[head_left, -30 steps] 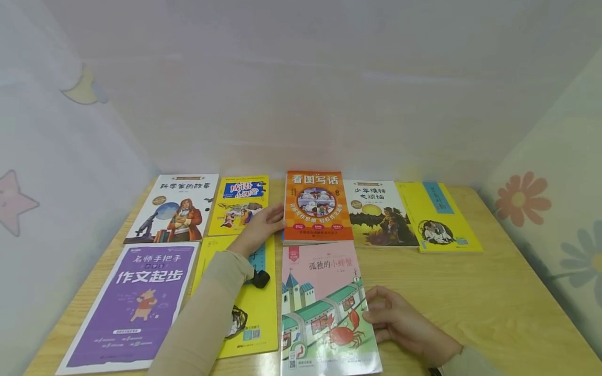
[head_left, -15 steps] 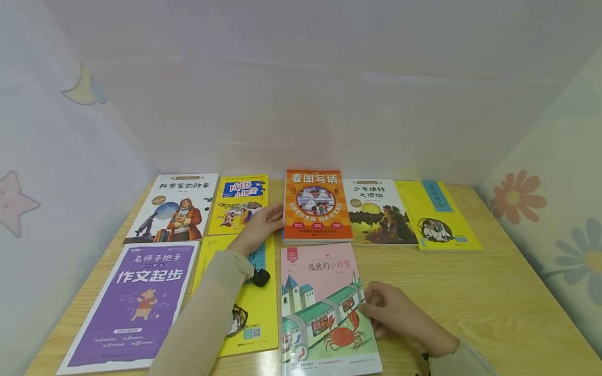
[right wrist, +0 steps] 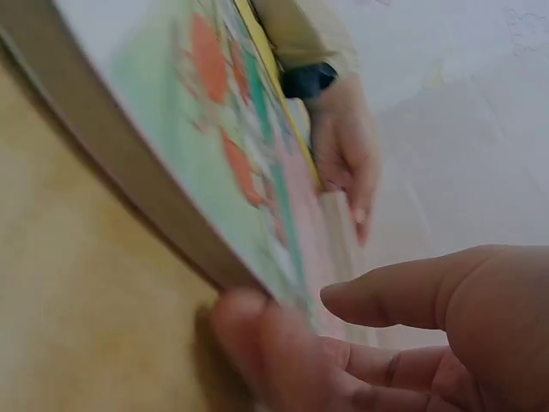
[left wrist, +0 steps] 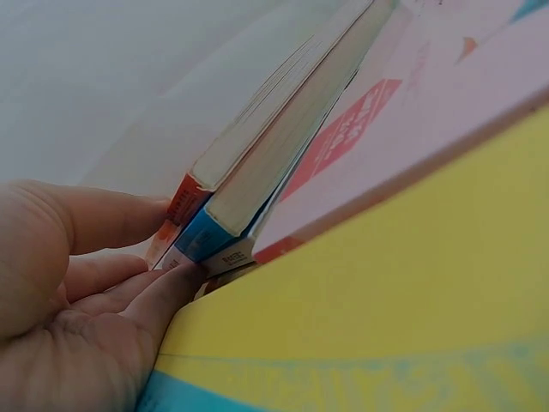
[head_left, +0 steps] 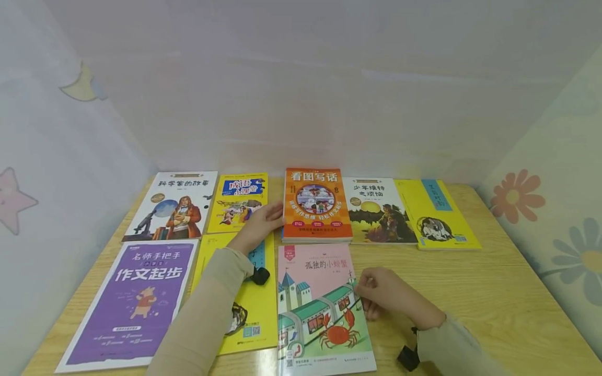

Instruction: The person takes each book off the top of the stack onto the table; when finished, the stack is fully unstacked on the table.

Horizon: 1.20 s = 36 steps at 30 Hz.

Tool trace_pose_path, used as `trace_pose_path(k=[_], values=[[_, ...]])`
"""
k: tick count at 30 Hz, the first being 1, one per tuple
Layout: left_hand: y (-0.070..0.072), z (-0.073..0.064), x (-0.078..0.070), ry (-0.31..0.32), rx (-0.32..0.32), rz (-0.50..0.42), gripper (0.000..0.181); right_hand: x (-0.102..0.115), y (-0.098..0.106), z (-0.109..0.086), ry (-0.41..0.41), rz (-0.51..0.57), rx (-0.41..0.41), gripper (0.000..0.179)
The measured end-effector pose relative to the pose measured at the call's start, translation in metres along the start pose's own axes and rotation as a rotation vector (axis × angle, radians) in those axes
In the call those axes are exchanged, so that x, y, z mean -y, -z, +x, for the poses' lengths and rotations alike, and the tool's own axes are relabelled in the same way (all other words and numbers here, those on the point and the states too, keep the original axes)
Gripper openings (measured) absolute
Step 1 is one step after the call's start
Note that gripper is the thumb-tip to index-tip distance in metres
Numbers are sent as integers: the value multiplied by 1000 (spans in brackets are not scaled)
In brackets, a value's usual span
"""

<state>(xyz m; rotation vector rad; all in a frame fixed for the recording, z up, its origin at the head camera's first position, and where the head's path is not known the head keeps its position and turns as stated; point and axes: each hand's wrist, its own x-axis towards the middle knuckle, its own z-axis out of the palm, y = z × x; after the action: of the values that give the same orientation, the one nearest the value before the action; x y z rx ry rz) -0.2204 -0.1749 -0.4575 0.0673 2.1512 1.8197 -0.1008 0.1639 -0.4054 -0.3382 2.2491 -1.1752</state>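
Note:
My left hand (head_left: 258, 227) touches the left side of the orange book (head_left: 317, 203) at the back centre. In the left wrist view, its thumb lies against the orange spine, and its other fingers reach the lower spines, including that of a blue book (left wrist: 206, 237). In front lies a pink book (head_left: 324, 310) with a red crab and a green train on its cover. My right hand (head_left: 395, 296) is at this book's right edge. In the right wrist view, fingertips touch the edge, while the thumb is over the cover without visibly gripping it.
To the left lie a purple book (head_left: 134, 308), a white book (head_left: 171, 206) and two yellow ones, the nearer yellow book (head_left: 256, 321) partly under my left forearm. Right of the orange book are another white book (head_left: 381, 211) and a yellow book (head_left: 435, 214). Pale walls surround the wooden table (head_left: 494, 303).
The pink book has shifted slightly left and its far edge has straightened beneath the orange one. My right hand has moved left and away from me along its edge. My left hand stays put.

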Motion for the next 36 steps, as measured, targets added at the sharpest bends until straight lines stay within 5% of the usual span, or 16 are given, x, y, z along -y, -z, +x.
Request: trace_pose_path(k=[9,13,18,24,36], values=[[2,-2,1,19,-4,-3,66,13,37,39,76,12,-257,24],[3,-2,3,22,-5,-17,66,17,42,63,29,16,-348,35],[2,-3,4,8,-1,-32,66,21,45,91,-85,66,-361,51],[1,-4,4,-13,13,-31,67,25,41,108,-173,-32,-367,62],[1,-2,0,-11,2,-15,65,20,37,118,-203,29,-399,71]])
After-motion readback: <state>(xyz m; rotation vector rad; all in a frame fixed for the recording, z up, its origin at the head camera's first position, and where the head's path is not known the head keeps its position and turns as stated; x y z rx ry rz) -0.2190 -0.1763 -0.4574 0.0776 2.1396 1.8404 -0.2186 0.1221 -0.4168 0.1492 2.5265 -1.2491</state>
